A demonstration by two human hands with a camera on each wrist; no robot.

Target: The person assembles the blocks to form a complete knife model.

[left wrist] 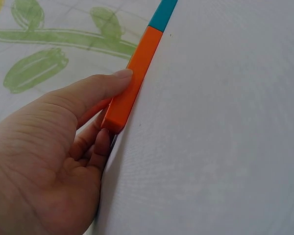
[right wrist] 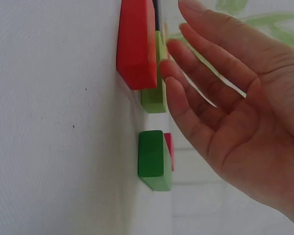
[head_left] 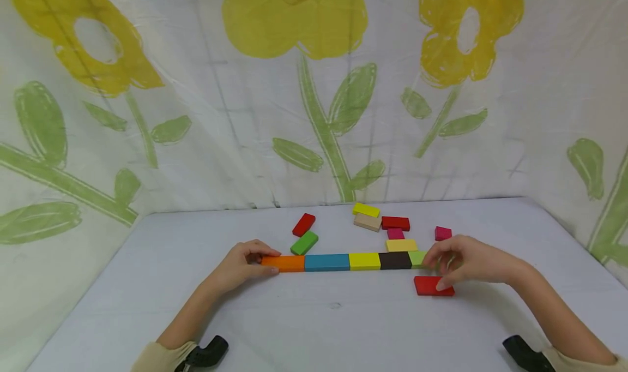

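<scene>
A row of blocks runs left to right: orange [head_left: 283,263], blue [head_left: 326,262], yellow [head_left: 364,261], black [head_left: 395,260] and light green [head_left: 416,259]. My left hand [head_left: 249,262] pinches the orange block's outer end, thumb on its near face and other fingers behind it. At the row's other end is my right hand [head_left: 473,260], fingers spread and loosely bent, holding nothing. Its thumb overlaps a red block [head_left: 426,286] lying in front of the row. In the right wrist view a dark green block [right wrist: 151,154] lies near the fingers; the hand hides it in the head view.
Behind the row lie a green block [head_left: 305,243], a red one [head_left: 303,225], a pale yellow one [head_left: 400,245] and several others, including a pink block [head_left: 443,233] at right. A flower-printed curtain [head_left: 245,159] stands along the back edge of the white table [head_left: 314,328].
</scene>
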